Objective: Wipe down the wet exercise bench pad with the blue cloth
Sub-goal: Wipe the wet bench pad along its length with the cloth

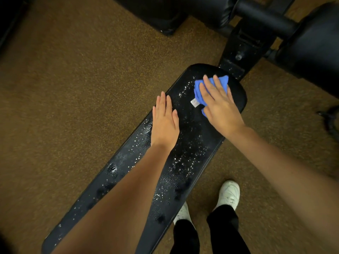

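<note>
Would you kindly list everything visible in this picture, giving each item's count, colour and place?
bench pad: one, black, beaded with water droplets, running from lower left to upper centre.
blue cloth: one, blue with a white tag, on the pad's far end under the right hand.
bench frame: one, black metal, beyond the pad's far end.
other padded equipment: black, across the top and upper right.
floor: brown speckled, all around.
shoes: two, white, lower right beside the bench.
trousers: black, above the shoes.
left hand: flat on the pad's left edge.
right hand: fingers straight, pressing the cloth.
</note>
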Motion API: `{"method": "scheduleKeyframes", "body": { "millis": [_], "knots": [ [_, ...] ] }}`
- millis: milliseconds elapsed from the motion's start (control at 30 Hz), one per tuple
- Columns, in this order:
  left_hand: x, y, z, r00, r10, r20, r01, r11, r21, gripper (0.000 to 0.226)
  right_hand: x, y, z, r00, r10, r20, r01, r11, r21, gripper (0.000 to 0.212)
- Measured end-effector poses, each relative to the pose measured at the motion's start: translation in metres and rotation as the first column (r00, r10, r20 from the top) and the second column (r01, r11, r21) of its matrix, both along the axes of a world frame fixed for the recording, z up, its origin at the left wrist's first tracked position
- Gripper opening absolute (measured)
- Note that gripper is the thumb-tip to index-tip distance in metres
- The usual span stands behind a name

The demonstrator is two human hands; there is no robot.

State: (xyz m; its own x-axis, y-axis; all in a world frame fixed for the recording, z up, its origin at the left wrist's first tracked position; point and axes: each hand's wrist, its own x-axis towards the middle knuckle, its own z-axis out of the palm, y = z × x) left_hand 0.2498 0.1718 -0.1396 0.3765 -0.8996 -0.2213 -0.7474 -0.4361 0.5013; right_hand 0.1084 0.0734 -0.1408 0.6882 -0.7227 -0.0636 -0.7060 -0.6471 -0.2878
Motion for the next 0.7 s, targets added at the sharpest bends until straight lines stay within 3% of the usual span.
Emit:
{"method": "scheduleKeyframes", "body": {
  "millis": [133,300,533,700],
  "knots": [
    [0.000,-0.001,-0.002,1.000,0.005,0.026,-0.005,1.000,-0.003,0.048,0.024,-0.005,-0.003,0.994,-0.107,0.013,0.107,0.994,0.009,0.064],
    [0.001,-0.001,0.002,1.000,0.003,0.005,-0.003,1.000,0.003,0.049,-0.009,0.008,-0.001,0.994,0.109,0.003,-0.109,0.994,-0.024,0.068],
    [0.004,0.001,0.002,0.999,0.006,0.045,-0.008,0.999,0.033,0.049,0.046,-0.027,0.004,0.993,-0.104,-0.051,0.106,0.994,0.025,0.064],
    [0.003,0.001,0.001,0.998,0.050,0.045,-0.051,0.999,0.017,0.047,0.044,-0.015,0.004,0.989,0.134,-0.066,-0.134,0.991,0.017,0.064]
  ]
}}
